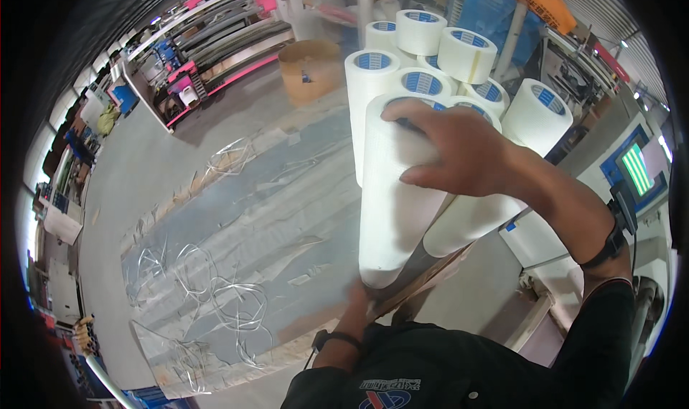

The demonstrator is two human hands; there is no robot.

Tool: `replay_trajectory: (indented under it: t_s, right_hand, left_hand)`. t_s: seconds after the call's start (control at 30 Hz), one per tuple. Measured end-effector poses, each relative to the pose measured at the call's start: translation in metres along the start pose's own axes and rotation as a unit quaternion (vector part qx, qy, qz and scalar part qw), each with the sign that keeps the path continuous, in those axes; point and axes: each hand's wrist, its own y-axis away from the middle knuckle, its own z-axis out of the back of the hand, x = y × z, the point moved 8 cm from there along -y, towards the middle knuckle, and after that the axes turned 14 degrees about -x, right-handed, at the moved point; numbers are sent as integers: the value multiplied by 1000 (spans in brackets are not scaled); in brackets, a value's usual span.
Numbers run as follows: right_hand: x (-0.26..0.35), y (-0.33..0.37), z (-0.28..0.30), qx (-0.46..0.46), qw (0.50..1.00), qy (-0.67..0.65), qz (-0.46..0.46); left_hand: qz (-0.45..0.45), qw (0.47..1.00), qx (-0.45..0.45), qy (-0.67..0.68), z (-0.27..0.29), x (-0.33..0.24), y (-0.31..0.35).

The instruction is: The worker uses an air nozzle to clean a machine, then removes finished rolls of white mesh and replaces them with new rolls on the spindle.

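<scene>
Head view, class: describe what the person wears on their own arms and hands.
Both hands are bare. The right hand has a black band with a thin black cable at the wrist and a black sleeve above. The left hand has a black wristband and a black sleeve.

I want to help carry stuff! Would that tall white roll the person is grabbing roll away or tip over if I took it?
Probably both. The tall white roll is a long, smooth cylinder, so it would likely roll if laid down. It looks narrow for its height, so it may tip. The right hand grips its top and the left hand its bottom, hinting it's heavy.
</scene>
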Motion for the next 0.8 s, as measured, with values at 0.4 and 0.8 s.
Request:
replay_trajectory:
  t_s: [0.4,0.8]
  right_hand:
    - [0,-23,4,-50,992,-35,114]
    - [13,-91,18,-71,980,-43,181]
  left_hand:
    - [-101,992,-30,-71,7,52,-123]
    - [-115,979,34,164,-12,-19,-106]
